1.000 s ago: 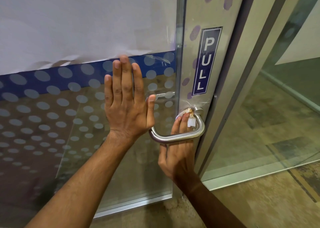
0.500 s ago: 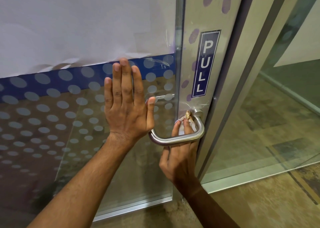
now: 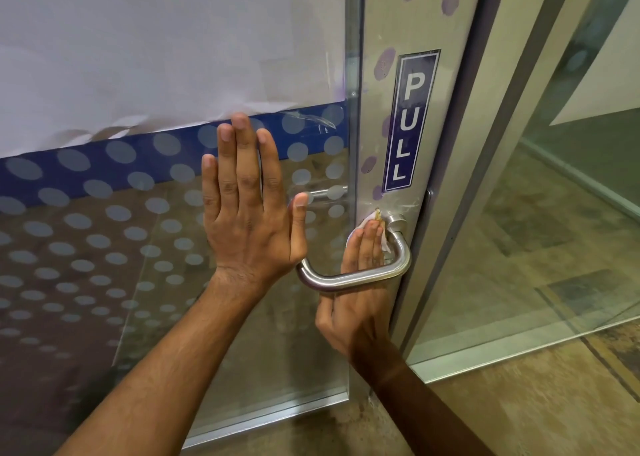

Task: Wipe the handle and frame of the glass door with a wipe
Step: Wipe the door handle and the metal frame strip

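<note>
I am pressing my left hand (image 3: pixel 251 209) flat, fingers straight and wide, on the dotted glass door (image 3: pixel 104 247). My right hand (image 3: pixel 360 292) is reaching up behind the steel handle (image 3: pixel 349 279), straight fingers pressing a white wipe (image 3: pixel 375 228) against the metal frame (image 3: pixel 381 126) below the PULL sign (image 3: pixel 410 123). Since half a second ago the wipe is sitting slightly higher, showing more white.
</note>
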